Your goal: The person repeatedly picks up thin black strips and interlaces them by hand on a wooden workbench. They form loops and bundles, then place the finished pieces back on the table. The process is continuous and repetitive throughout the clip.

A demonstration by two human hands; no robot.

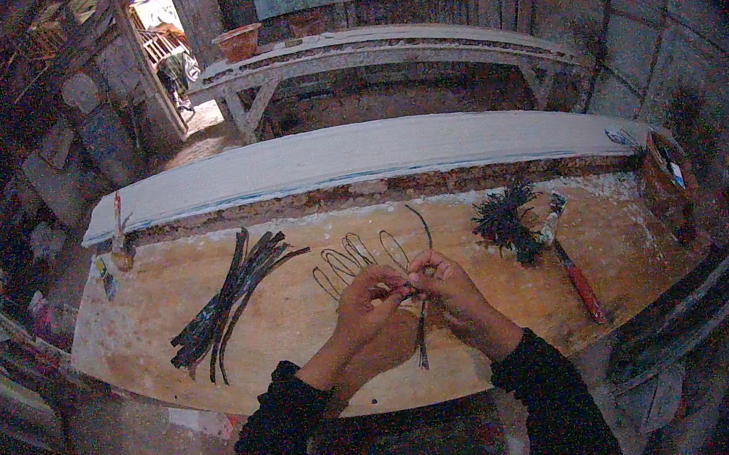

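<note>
Close together over the middle of the wooden table, my left hand (372,302) and my right hand (449,285) both pinch a thin dark strip (423,346). One end of it curves up past my fingers; the other hangs below them, split at the tip. The pinched spot itself is hidden by my fingertips. Just beyond my hands lie several thin wire loops (383,245). To the left is a loose bundle of dark flat strips (226,304). A frayed black clump (506,221) sits to the right, beside a red-handled tool (580,285).
The wooden tabletop (297,350) ends at a raised whitish board (374,151) along its far side. A red-handled brush (122,253) stands at the far left, a brownish container (667,162) at the far right. Beyond is a long bench (390,51) with a clay-coloured pot (238,43).
</note>
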